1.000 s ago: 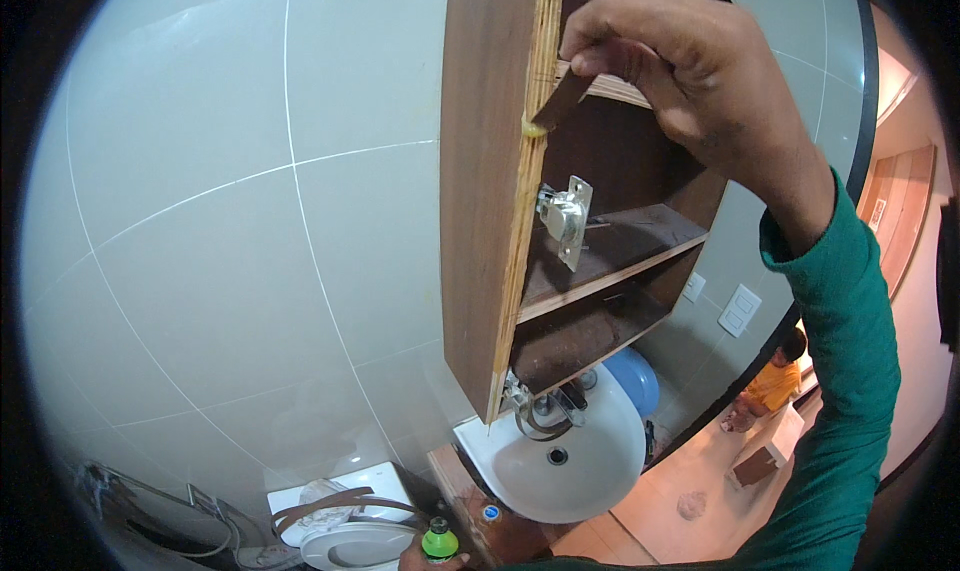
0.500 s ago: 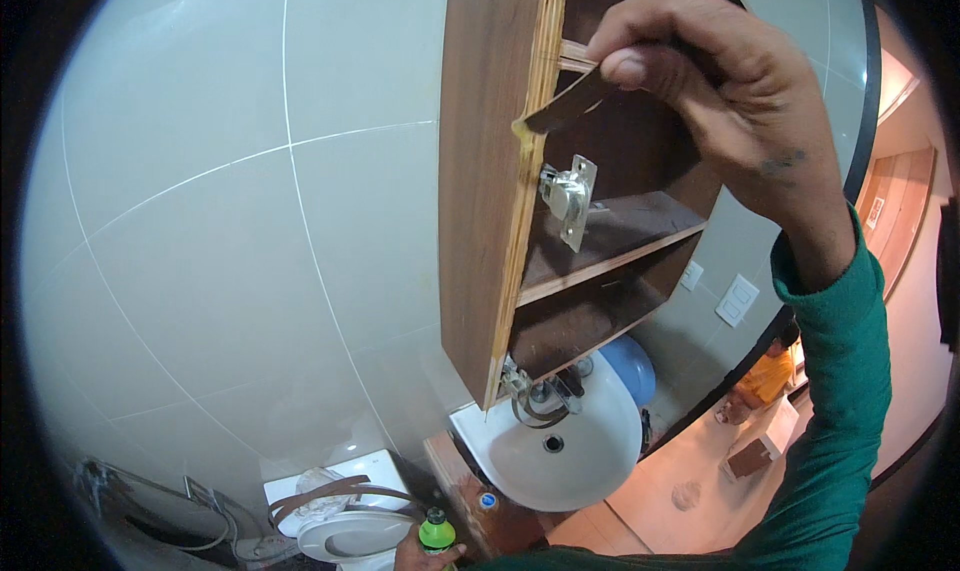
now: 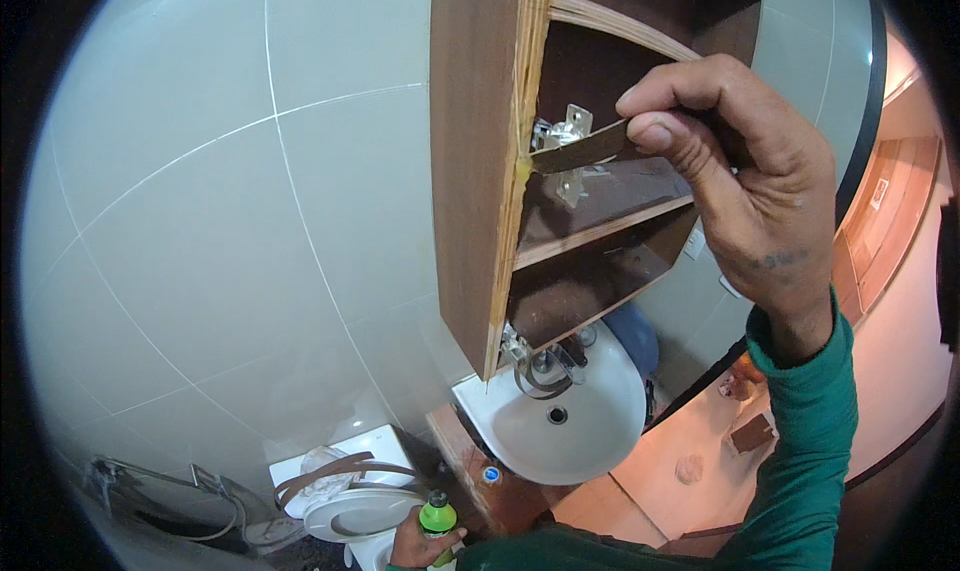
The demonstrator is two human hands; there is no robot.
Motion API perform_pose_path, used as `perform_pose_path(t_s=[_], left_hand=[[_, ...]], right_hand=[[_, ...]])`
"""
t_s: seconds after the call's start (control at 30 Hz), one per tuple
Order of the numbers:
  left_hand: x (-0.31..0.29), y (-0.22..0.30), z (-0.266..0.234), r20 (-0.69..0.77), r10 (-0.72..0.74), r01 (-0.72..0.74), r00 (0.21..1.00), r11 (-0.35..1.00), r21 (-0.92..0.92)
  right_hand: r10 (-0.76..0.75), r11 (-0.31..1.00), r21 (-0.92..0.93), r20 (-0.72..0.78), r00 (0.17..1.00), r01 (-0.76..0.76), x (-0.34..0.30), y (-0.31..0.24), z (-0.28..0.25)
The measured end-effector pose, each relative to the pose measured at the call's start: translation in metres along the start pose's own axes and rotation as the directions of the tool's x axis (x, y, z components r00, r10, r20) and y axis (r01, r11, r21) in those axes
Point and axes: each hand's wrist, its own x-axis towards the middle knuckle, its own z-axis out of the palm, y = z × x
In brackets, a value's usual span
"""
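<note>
High right pinch grip point(image 3: 748, 166), low left grip point(image 3: 414, 545)

The right hand point(image 3: 757, 176) pinches a thin brown strip point(image 3: 582, 155) — crossing in front of a metal hinge point(image 3: 574, 123), its end touching a yellowish smear point(image 3: 524, 170) on the cabinet's front edge point(image 3: 506, 246). Below, the left hand point(image 3: 411, 544) grips a green bottle point(image 3: 438, 517) — beside a white toilet point(image 3: 368, 516).

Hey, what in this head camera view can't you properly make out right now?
In the head view:
Brown strip: its held end is hidden by the right hand.
Upper hinge: its middle is hidden behind that strip.
Cabinet: its top is cut off by the upper picture edge.
Green bottle: its lower part is partly covered by the left hand.
</note>
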Motion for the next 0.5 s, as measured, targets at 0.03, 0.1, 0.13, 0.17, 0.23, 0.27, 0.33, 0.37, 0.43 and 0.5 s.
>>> perform_pose_path(t_s=[0.03, 0.1, 0.13, 0.17, 0.23, 0.27, 0.33, 0.37, 0.43, 0.5], left_hand=[[-0.004, -0.003, -0.001, -0.015, 0.071, -0.07, 0.997, 0.995, 0.071], [-0.004, 0.004, -0.006, -0.015, -0.079, 0.08, 0.997, 0.981, 0.174], [0.0, 0.012, -0.009, -0.009, -0.153, 0.151, 0.988, 0.962, 0.227], [-0.001, 0.022, -0.01, -0.014, -0.126, 0.126, 0.992, 0.983, 0.13], [-0.007, 0.017, -0.01, -0.02, -0.152, 0.153, 0.988, 0.98, 0.128], [-0.01, 0.014, -0.01, -0.022, -0.166, 0.167, 0.986, 0.978, 0.126], [-0.013, 0.016, -0.01, -0.012, -0.145, 0.145, 0.989, 0.982, 0.121], [-0.015, 0.021, -0.011, -0.006, -0.137, 0.137, 0.991, 0.986, 0.093], [-0.02, 0.02, -0.011, -0.02, -0.148, 0.149, 0.989, 0.979, 0.14], [-0.025, 0.017, -0.011, -0.017, -0.158, 0.158, 0.987, 0.98, 0.123]], right_hand=[[0.023, 1.0, 0.017, -0.015, 1.0, -0.023, -0.004, -0.002, 0.005], [0.075, 0.997, 0.03, -0.031, 0.997, -0.074, -0.016, -0.003, 0.011], [0.115, 0.993, -0.008, -0.034, 0.993, -0.115, -0.024, -0.006, 0.012], [0.153, 0.987, -0.044, -0.037, 0.987, -0.155, -0.032, -0.01, 0.014], [0.201, 0.979, -0.031, -0.067, 0.977, -0.203, -0.048, -0.015, 0.026], [0.238, 0.971, 0.012, -0.064, 0.969, -0.237, -0.057, -0.015, 0.034], [0.318, 0.946, 0.076, -0.06, 0.946, -0.314, -0.075, -0.015, 0.044], [0.294, 0.953, 0.113, -0.106, 0.95, -0.282, -0.082, -0.01, 0.055], [0.337, 0.939, 0.108, -0.098, 0.936, -0.327, -0.099, -0.007, 0.069], [0.428, 0.901, 0.107, -0.053, 0.902, -0.421, -0.112, -0.009, 0.079]])
